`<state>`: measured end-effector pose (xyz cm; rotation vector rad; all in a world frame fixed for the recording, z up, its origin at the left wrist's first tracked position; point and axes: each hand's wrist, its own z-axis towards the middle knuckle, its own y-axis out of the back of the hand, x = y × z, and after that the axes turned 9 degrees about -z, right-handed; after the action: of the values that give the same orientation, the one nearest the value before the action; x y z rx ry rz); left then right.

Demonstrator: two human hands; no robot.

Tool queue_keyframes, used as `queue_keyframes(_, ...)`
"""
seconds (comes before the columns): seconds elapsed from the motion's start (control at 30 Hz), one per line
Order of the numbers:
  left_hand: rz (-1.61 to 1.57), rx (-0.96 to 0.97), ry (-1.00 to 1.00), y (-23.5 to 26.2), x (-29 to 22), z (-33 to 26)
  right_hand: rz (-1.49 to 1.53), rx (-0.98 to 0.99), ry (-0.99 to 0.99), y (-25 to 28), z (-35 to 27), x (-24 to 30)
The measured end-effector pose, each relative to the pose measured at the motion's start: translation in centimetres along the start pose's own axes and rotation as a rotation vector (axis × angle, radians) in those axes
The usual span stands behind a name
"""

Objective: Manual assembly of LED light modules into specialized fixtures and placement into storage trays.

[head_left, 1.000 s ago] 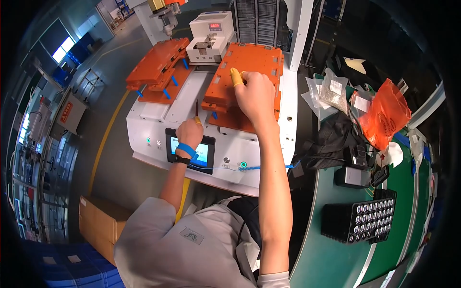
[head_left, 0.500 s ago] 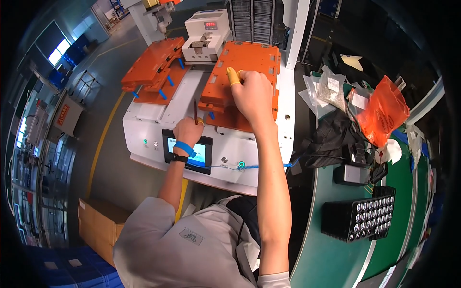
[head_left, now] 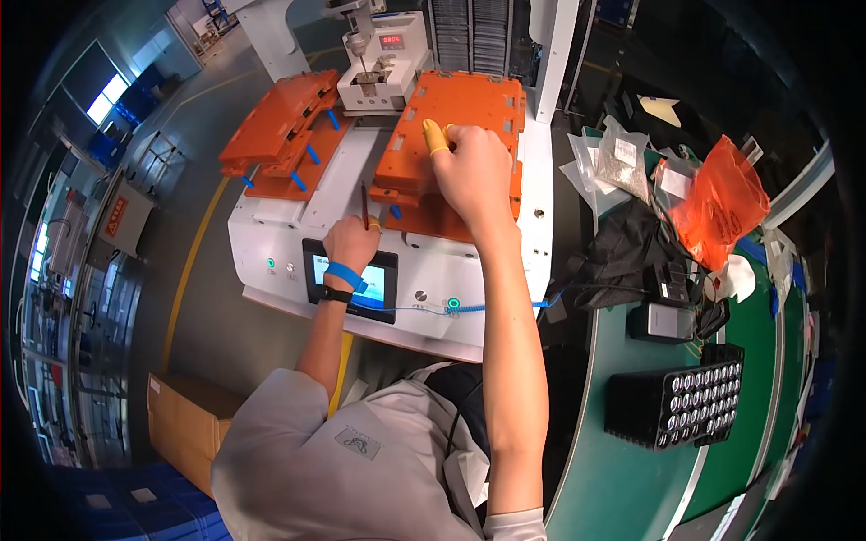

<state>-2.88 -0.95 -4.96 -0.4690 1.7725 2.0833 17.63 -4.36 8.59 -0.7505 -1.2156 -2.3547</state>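
My left hand (head_left: 352, 242) is closed around a thin dark stick-like tool (head_left: 364, 206) that points up, above the front of a white machine (head_left: 347, 197). A blue wrist strap circles that wrist, next to a black band. My right hand (head_left: 475, 173) rests on the right orange fixture plate (head_left: 460, 104) with its fingers curled. Yellow finger cots (head_left: 435, 135) cover some of its fingertips. Whatever the right fingers hold, if anything, is hidden beneath them. At the left stands a second orange fixture (head_left: 280, 126), with several blue pegs (head_left: 313, 155) along its side.
A screwdriving head (head_left: 359, 43) hangs over a white screw feeder (head_left: 397, 61) behind the fixtures. A lit touchscreen (head_left: 368, 287) is on the machine's front. A coiled blue cord (head_left: 505, 307) stretches across to the right. The green bench (head_left: 586, 451) holds bags and a black rack (head_left: 672, 406).
The screwdriving head has moved right and now hangs over the screw feeder. Both hands keep nearly the same place and grip.
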Motion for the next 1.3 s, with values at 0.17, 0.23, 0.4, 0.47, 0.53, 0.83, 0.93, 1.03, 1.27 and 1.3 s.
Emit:
queue_keyframes(0.17,-0.001,-0.016,-0.008,-0.09,0.09,-0.02,-0.009,-0.047,0.041,-0.53,0.02,-0.41)
queue_keyframes(0.23,0.003,-0.020,-0.012,-0.25,0.22,0.05,0.013,-0.027,0.023,-0.45,0.00,-0.34)
queue_keyframes(0.4,-0.001,-0.017,0.005,-0.18,-0.05,0.02,0.014,-0.012,0.002,0.07,-0.04,0.11)
queue_keyframes(0.47,0.000,-0.016,0.006,-0.09,-0.21,-0.06,0.016,-0.014,-0.002,0.04,-0.10,0.07)
queue_keyframes(0.53,0.002,-0.016,0.008,-0.10,-0.19,-0.05,-0.029,-0.037,0.019,-0.13,-0.06,0.09)
queue_keyframes(0.83,0.015,-0.008,0.009,-0.11,-0.10,0.09,-0.023,-0.040,0.025,-0.33,-0.06,-0.19)
queue_keyframes(0.93,0.013,-0.001,-0.005,0.00,-0.14,0.03,-0.034,-0.045,0.031,-0.49,-0.03,-0.23)
queue_keyframes(1.03,0.024,0.002,-0.004,0.01,-0.15,0.01,-0.040,-0.036,0.032,-0.43,-0.05,-0.19)
queue_keyframes(1.27,0.026,0.003,-0.007,-0.18,0.00,0.11,-0.018,-0.027,0.008,-0.23,-0.04,0.02)
queue_keyframes(1.3,0.029,0.005,-0.008,-0.21,0.05,0.15,-0.026,-0.023,0.010,-0.24,-0.02,-0.01)
